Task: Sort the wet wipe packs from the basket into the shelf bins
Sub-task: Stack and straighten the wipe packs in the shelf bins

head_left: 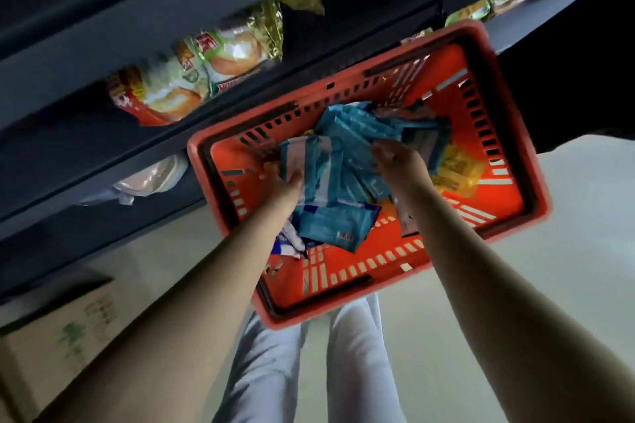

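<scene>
The left hand (288, 184) is holding its grip clamped on a blue and white pack (305, 161), the thumb pressing on the pack's near end while the fingers are hiding underneath. This pack is lying with its long axis running away from the person, its far end pointing toward the shelf side of the basket (537, 182). Just beside it, the right hand (395, 161) is reaching down into a fanned heap of blue packs (357, 132). Its fingers are curling among them, but with the blur I cannot tell whether that grip is together on a pack or only resting there. The heaped packs are lying mostly with their long axes slanting toward the basket's far right corner. Nearer the person, another blue pack with a barcode (331, 227) is lying flat on the basket floor, its long axis running across. Several yellow packs (457, 170) are sitting against the basket's right side, partly under the right wrist. The red basket itself is sitting tilted in the view, its long axis slanting from near left to far right, just beyond the person's pale trouser legs (271, 371) on a light floor (567, 251). A dark shelf (68, 55) is running along its far side, carrying snack bags (206, 72), and a cardboard box (68, 330) is standing at the lower left.
</scene>
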